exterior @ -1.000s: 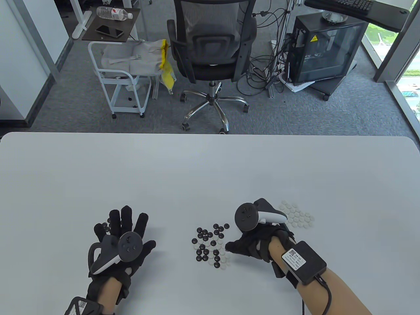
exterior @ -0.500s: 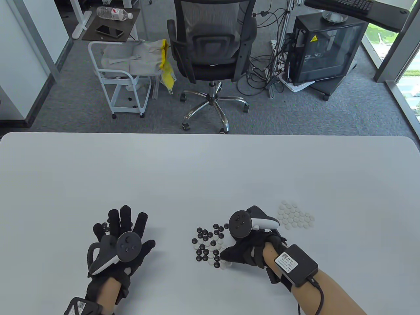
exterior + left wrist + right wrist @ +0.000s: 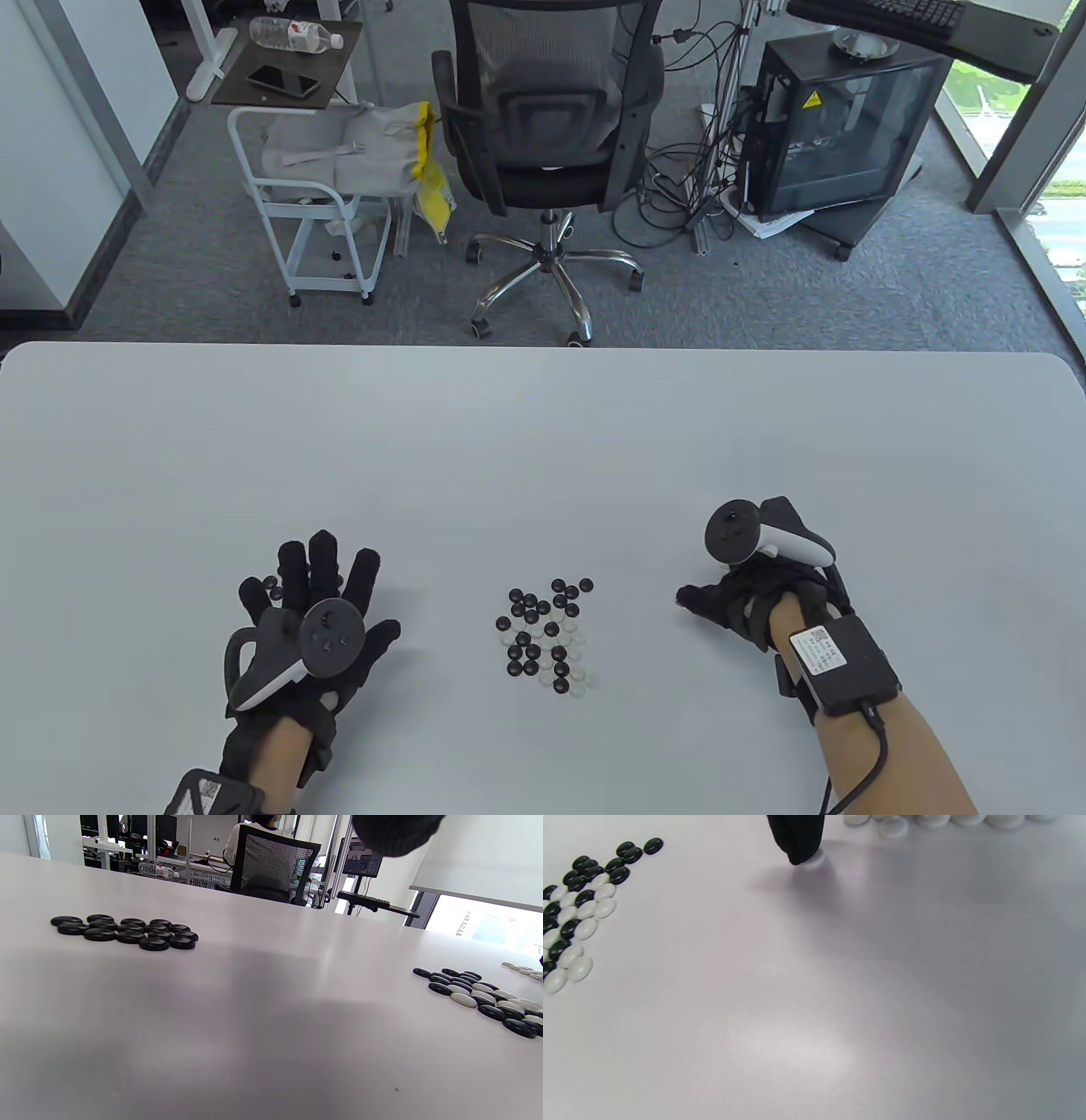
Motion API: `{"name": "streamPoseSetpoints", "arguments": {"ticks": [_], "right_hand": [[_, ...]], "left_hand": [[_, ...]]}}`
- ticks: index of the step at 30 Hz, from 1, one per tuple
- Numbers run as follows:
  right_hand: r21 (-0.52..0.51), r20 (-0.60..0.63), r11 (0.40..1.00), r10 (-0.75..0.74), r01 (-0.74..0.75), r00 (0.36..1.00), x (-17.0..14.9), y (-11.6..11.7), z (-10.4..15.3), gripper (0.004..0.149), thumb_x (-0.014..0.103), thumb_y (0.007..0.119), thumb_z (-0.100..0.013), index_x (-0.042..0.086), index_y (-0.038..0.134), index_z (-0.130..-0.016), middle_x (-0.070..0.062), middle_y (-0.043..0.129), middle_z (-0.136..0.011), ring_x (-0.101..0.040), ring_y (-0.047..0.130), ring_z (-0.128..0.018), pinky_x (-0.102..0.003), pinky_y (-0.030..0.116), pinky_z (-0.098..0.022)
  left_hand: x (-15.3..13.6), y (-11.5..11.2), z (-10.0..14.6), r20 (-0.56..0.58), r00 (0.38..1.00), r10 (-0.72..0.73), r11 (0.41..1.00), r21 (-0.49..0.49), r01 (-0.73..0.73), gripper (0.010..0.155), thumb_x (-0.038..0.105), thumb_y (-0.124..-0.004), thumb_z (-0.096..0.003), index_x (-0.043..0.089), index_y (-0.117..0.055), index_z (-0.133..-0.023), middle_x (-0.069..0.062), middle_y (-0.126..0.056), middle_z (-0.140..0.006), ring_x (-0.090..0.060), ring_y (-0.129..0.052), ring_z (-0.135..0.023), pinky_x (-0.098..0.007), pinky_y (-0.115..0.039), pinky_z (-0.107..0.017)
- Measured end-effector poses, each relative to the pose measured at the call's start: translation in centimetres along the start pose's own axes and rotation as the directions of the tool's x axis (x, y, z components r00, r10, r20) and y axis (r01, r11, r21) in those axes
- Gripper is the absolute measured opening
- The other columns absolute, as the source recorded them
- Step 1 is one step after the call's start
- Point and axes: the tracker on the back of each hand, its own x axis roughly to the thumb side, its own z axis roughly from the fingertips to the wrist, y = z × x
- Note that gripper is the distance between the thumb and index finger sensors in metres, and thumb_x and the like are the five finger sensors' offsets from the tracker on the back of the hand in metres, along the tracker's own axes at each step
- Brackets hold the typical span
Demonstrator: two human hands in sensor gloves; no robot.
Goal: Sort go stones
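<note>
Table view: left hand (image 3: pixel 310 607) spread flat; right hand (image 3: pixel 738 598) fingertip presses white stone (image 3: pixel 813 858); mixed pile (image 3: pixel 545 637) between.

— Beyond the white table (image 3: pixel 543 424)?
— Black mesh office chair (image 3: pixel 550 110) on a chrome star base, standing on grey carpet (image 3: pixel 764 289).
— Left of it?
— White metal trolley (image 3: pixel 310 229) holding grey folded cloth (image 3: pixel 339 153) and a yellow bag (image 3: pixel 431 182). Behind, a dark side table (image 3: pixel 288 64) carrying a clear plastic bottle (image 3: pixel 297 34) lying flat and a black phone (image 3: pixel 282 81).
— Right?
— Black glass-sided computer case (image 3: pixel 840 127), tangled black cables (image 3: pixel 687 178) beside it.
</note>
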Motion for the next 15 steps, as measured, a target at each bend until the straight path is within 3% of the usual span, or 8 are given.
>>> {"name": "streamPoseSetpoints", "arguments": {"ticks": [15], "right_hand": [[-0.076,-0.023,0.994,-0.084,0.082,0.996,-2.6,0.4,0.5,0.069,0.05,0.049,-0.061,0.007,0.058,-0.114,-0.043,0.005,-0.111,-0.068,-0.007,-0.089,-0.091,0.008,-0.052]], "left_hand": [[0.0,-0.1,-0.1,-0.003,1.0,-0.004,1.0,-0.006,0.004,0.08,0.056,-0.056,-0.0593,0.022,-0.015,-0.119,-0.026,0.015,-0.113,-0.053,0.017,-0.096,-0.082,0.003,-0.049]]}}
